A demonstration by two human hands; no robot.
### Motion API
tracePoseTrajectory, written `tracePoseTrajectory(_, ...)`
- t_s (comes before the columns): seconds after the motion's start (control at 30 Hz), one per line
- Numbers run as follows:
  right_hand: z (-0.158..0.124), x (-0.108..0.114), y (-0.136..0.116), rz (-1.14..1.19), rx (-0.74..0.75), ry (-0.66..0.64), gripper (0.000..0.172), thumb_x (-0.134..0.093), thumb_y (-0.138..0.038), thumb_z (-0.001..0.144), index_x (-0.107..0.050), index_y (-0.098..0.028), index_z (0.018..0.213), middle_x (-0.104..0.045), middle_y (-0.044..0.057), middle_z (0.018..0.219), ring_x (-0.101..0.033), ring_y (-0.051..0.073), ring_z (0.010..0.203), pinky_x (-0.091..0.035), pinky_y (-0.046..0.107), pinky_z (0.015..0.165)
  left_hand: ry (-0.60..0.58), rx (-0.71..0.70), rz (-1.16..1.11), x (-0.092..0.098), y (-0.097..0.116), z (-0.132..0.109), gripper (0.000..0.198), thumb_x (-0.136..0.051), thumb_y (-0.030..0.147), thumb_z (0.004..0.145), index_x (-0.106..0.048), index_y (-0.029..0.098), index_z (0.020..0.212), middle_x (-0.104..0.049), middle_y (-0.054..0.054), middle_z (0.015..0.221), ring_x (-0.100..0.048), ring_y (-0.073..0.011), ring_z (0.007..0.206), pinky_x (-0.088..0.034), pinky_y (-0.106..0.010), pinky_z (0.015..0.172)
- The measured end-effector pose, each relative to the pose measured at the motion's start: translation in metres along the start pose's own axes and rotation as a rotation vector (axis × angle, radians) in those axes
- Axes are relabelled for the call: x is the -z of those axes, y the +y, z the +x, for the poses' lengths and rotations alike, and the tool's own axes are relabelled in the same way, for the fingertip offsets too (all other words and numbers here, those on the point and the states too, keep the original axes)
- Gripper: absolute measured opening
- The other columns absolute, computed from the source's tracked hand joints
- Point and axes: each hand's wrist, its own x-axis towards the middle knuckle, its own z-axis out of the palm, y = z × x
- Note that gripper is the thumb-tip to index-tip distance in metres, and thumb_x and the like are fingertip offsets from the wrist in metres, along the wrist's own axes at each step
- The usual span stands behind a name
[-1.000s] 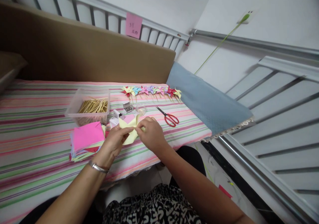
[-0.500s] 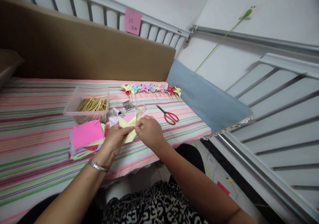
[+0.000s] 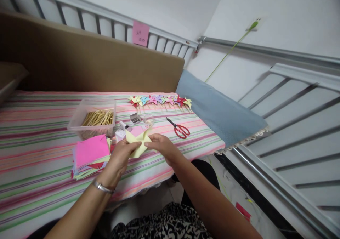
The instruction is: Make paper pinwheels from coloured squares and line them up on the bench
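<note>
A pale yellow paper piece (image 3: 137, 142), cut and partly folded, is held over the striped cloth. My left hand (image 3: 120, 158) pinches its lower left side, a silver bracelet on the wrist. My right hand (image 3: 162, 147) pinches its right side, fingers closed on the paper's middle. A stack of coloured paper squares (image 3: 90, 154), pink on top, lies just left of my left hand. A pair of red-handled scissors (image 3: 178, 127) lies to the right of my right hand.
A clear plastic tub of wooden sticks (image 3: 94, 118) stands behind the paper stack. Small boxes (image 3: 136, 118) sit beside it. A row of finished paper pinwheels (image 3: 160, 100) lines the back. A blue cushion (image 3: 220, 111) lies right, a brown board (image 3: 92, 62) behind, metal rails around.
My right hand has shifted lower and slightly right on the yellow paper. The paper is now spread flatter between both hands. The camera view has tilted a little.
</note>
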Motion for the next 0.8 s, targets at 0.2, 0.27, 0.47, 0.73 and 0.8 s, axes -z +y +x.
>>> tracePoseTrajectory(0.2, 0.001, 0.005, 0.012, -0.149, -0.022, 0.002, 0.016, -0.068, -0.028, 0.060, -0.058, -0.016, 0.062, -0.047, -0.006, 0.054, -0.040, 0.009, 0.053, -0.030, 0.022, 0.053, -0.022, 0.038, 0.058, -0.003, -0.015, -0.001, 0.027, -0.080, 0.022, 0.052, -0.073, 0.012, 0.076, -0.074, -0.008, 0.070, -0.064, -0.0188, 0.057, -0.047, -0.027, 0.056)
tracePoseTrajectory(0.27, 0.000, 0.009, 0.018, -0.212, -0.008, 0.038, 0.015, -0.066, -0.028, 0.060, -0.055, -0.016, 0.060, -0.045, -0.006, 0.054, -0.038, 0.009, 0.053, -0.028, 0.022, 0.052, -0.019, 0.036, 0.087, -0.006, -0.019, -0.002, 0.025, -0.080, 0.021, 0.052, -0.073, 0.011, 0.075, -0.073, -0.008, 0.069, -0.063, -0.0187, 0.056, -0.046, -0.027, 0.055)
tracePoseTrajectory(0.47, -0.005, 0.011, 0.032, -0.335, 0.037, 0.107, 0.018, -0.062, -0.024, 0.064, -0.047, -0.018, 0.056, -0.039, -0.007, 0.052, -0.033, 0.008, 0.051, -0.024, 0.022, 0.048, -0.033, 0.001, 0.157, -0.012, -0.027, -0.005, 0.023, -0.077, 0.018, 0.054, -0.073, 0.011, 0.076, -0.073, -0.007, 0.068, -0.063, -0.0188, 0.057, -0.046, -0.027, 0.056)
tracePoseTrajectory(0.73, 0.013, 0.025, 0.033, -0.389, 0.172, 0.082, 0.025, -0.056, -0.036, 0.081, -0.067, -0.016, 0.093, -0.070, 0.004, 0.086, -0.064, 0.017, 0.081, -0.049, 0.027, 0.073, 0.267, -0.334, -0.057, 0.038, 0.056, 0.002, 0.018, -0.077, 0.014, 0.055, -0.069, 0.013, 0.070, -0.070, -0.002, 0.065, -0.058, -0.0136, 0.055, -0.046, -0.023, 0.051)
tracePoseTrajectory(0.8, 0.033, 0.027, 0.035, -0.597, 0.181, 0.108, 0.024, -0.055, -0.029, 0.082, -0.069, -0.015, 0.095, -0.073, 0.006, 0.091, -0.067, 0.017, 0.084, -0.050, 0.026, 0.074, 0.361, -0.480, -0.208, 0.061, 0.084, 0.000, 0.013, -0.073, 0.008, 0.058, -0.064, 0.014, 0.064, -0.067, 0.001, 0.062, -0.058, -0.0106, 0.058, -0.046, -0.019, 0.054)
